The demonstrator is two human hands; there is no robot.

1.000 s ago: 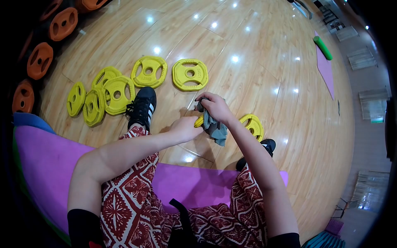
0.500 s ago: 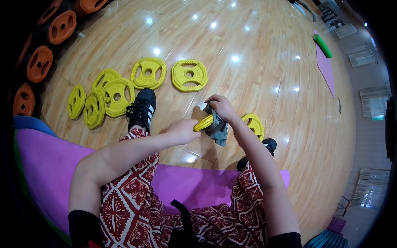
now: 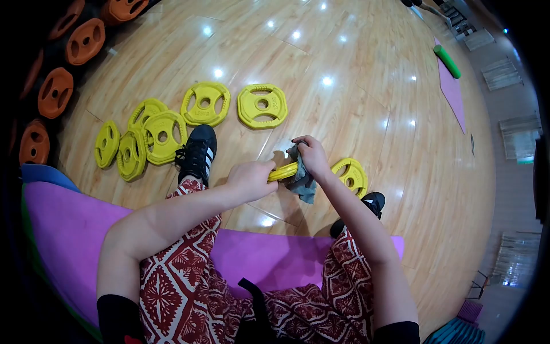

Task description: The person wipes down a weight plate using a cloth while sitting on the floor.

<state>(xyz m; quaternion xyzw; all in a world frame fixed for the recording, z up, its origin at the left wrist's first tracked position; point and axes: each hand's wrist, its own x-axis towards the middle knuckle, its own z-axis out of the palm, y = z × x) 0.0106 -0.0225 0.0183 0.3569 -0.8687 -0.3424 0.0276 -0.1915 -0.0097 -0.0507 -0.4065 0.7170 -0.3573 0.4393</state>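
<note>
My left hand (image 3: 251,180) is closed on one side of a yellow weight plate (image 3: 283,171), which is held nearly edge-on above the floor between my knees. With my right hand (image 3: 313,159) I grip a grey cloth (image 3: 301,184) that wraps over the plate's far side; its lower end hangs loose. The cloth and fingers hide part of the plate. Just right of the cloth, another yellow weight plate (image 3: 350,177) lies by my right shoe (image 3: 374,203).
Several yellow plates (image 3: 164,136) lie around my left shoe (image 3: 197,150), with one single plate (image 3: 262,106) ahead. Orange plates (image 3: 55,93) are racked at left. I sit over a purple mat (image 3: 263,252). A green roller (image 3: 447,61) rests on a pink mat (image 3: 451,97).
My right hand and the cloth have shifted slightly at the plate's far side, and the plate's tilt has flattened a little. My left hand keeps its hold.
</note>
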